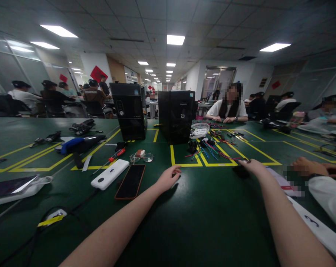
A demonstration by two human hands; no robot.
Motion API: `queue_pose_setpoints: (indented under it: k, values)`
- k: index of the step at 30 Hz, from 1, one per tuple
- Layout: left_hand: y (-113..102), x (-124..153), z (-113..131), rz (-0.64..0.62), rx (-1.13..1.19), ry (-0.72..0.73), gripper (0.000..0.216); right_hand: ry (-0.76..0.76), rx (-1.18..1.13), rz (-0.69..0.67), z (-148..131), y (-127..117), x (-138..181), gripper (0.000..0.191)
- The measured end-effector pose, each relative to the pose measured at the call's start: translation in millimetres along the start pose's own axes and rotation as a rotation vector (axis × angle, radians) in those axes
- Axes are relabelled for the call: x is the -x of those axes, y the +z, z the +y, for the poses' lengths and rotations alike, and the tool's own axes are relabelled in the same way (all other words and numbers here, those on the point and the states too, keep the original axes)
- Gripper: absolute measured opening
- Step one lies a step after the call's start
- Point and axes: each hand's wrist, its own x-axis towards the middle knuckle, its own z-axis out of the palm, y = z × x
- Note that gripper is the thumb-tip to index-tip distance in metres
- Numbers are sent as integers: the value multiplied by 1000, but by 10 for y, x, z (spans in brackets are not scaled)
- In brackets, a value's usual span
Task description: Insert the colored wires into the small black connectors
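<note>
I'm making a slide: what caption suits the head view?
Left hand and right hand at a green table, coloured wires and two black computer towers beyond.

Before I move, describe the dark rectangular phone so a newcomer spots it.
On the green table, find the left black computer tower. Nearer the camera, past the thin-framed glasses, a dark rectangular phone lies between the white oblong block and the left hand. Unlike the block, it has an orange-brown rim.
</note>
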Motion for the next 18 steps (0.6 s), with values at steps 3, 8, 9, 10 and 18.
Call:
queue_pose_setpoints:
  k: [3, 8, 9, 10, 18]
  values:
    - [-14, 11, 41, -11, -25, -8, 33, -20, -27, 70, 10, -41, 2, 39]
    - [-11, 9, 32, -18, -75, 11, 28, -47, -58, -72, 3, -50, 20, 38]
    - [-7, 5, 21, -15, -86, 20, 27, -66, -48, -36, 9, -55, 20, 39]
    - [-3, 2, 11, -12, -93, 29, 26, -81, -34, 11, 16, -63, 20, 40]
    - [-7, 4, 27, -11, -145, 34, 23, -178, -54, -149, 10, -147, 115, 35]
